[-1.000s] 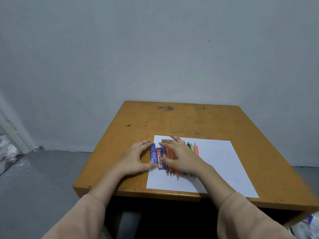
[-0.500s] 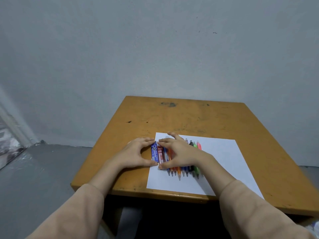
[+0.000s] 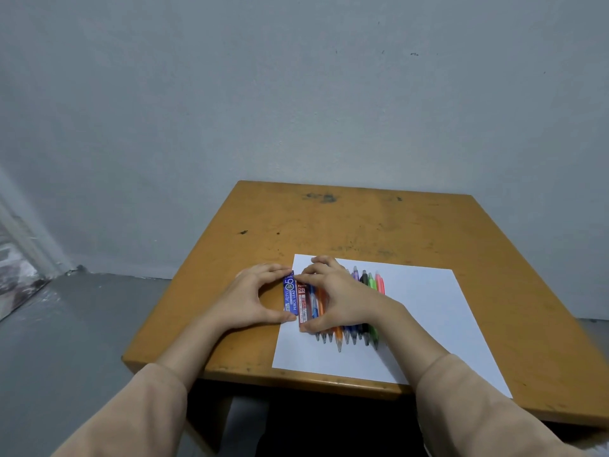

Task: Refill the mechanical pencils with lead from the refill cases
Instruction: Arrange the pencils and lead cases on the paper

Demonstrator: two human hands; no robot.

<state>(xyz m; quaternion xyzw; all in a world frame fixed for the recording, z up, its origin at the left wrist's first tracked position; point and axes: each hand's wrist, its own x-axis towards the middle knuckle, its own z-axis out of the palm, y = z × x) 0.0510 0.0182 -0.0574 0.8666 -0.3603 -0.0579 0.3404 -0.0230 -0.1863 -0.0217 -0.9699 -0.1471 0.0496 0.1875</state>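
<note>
At the far left is the grey floor (image 3: pixel 66 324), running up to the grey wall (image 3: pixel 296 94) behind the desk (image 3: pixel 346 222). My left sleeve (image 3: pixel 131 413) comes in from the bottom edge. My left hand (image 3: pixel 250 298) lies on the bare wood just beside the left edge of the white paper (image 3: pixel 428 308). Its fingers and thumb curve into a C around the blue refill case (image 3: pixel 290 293): the fingertips touch the far end and the thumb tip the near end, so I am pinching it lengthwise. The case lies flat with its label up, right along the paper's left edge.

Touching its right side is the red refill case (image 3: pixel 302 301), also flat and parallel, sitting a little nearer to me. My right hand (image 3: pixel 339 298) mirrors the left. Its forefinger reaches the far ends of the cases and its thumb presses the near end of the red one, pinching that case end to end.

The palm of this hand arches over the mechanical pencils (image 3: pixel 364 331), which lie side by side on the paper in a tight row with their tips pointing toward me. An orange pencil (image 3: pixel 338 339) sticks out closest to me. The purple, black and green ones show past my knuckles, and the pink pencil (image 3: pixel 380 283) ends the row on the right. I cannot count the pencils hidden under my hand.

My right sleeve (image 3: pixel 468 407) crosses the paper's near right corner.
</note>
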